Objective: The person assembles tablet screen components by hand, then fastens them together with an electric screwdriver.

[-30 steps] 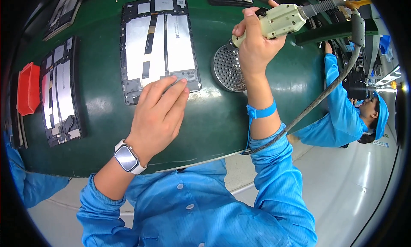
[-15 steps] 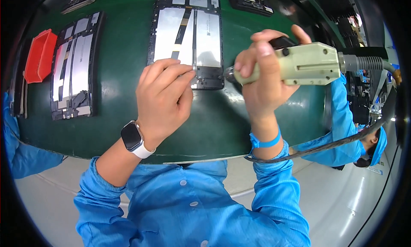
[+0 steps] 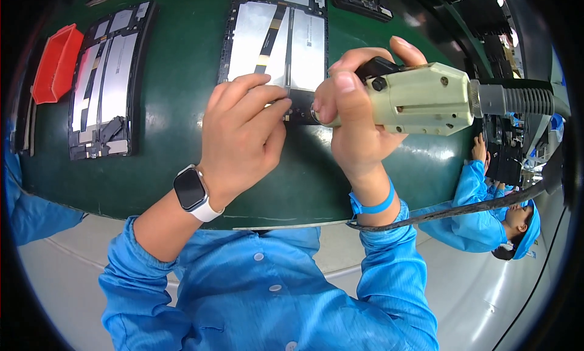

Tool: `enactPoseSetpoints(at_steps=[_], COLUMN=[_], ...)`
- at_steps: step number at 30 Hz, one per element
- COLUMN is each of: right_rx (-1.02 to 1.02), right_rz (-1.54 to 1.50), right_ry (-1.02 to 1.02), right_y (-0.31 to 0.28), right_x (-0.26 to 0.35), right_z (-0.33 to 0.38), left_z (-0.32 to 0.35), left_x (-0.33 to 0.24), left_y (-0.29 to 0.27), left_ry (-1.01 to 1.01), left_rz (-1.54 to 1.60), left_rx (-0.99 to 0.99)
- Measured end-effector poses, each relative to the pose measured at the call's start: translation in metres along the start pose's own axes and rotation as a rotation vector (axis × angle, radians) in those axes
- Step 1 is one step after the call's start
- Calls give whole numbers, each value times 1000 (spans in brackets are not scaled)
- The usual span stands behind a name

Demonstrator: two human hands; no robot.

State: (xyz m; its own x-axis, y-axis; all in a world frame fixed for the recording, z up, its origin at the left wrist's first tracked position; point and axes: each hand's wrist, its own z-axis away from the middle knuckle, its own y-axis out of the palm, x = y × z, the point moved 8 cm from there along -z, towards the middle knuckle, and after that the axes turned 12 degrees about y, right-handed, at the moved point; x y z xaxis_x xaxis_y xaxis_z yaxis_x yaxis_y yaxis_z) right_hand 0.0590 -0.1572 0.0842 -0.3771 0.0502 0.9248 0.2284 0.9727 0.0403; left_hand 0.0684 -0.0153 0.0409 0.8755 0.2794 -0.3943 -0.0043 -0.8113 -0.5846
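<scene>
An opened tablet (image 3: 307,41) lies on the green table in front of me, its silver inner plates and a dark ribbon cable exposed. My left hand (image 3: 243,129) rests at its lower left, with curled fingers drawn together by the lower edge. Anything between those fingertips is hidden. In my right hand (image 3: 356,117) is a cream-coloured electric screwdriver (image 3: 429,98), lying almost sideways. Its front end is over the tablet's dark lower right part, close to my left fingertips. My fingers cover the tip, so I cannot tell whether it touches.
A second opened tablet (image 3: 128,62) lies to the left, beside a red plastic bin (image 3: 58,65). Another device (image 3: 363,1) sits at the back right. A thick cable (image 3: 474,208) crosses near my right wrist. A co-worker in blue (image 3: 465,226) is at the right.
My right hand has brought the screwdriver leftward, from beside the tablet to over its lower right part. My left hand stays by the lower edge. The whole view has shifted slightly.
</scene>
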Motion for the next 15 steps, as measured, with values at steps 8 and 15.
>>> enactPoseSetpoints(at_steps=[8, 15], right_rx=[-45, -206], right_rz=[-106, -124], right_ry=[-3, -11], right_y=[-5, -45], right_x=[-3, 12], right_z=[2, 2], left_z=[-5, -3], left_x=[-15, -15], left_y=[13, 13], left_ry=[76, 102], left_rz=[-61, -95], left_rx=[174, 154])
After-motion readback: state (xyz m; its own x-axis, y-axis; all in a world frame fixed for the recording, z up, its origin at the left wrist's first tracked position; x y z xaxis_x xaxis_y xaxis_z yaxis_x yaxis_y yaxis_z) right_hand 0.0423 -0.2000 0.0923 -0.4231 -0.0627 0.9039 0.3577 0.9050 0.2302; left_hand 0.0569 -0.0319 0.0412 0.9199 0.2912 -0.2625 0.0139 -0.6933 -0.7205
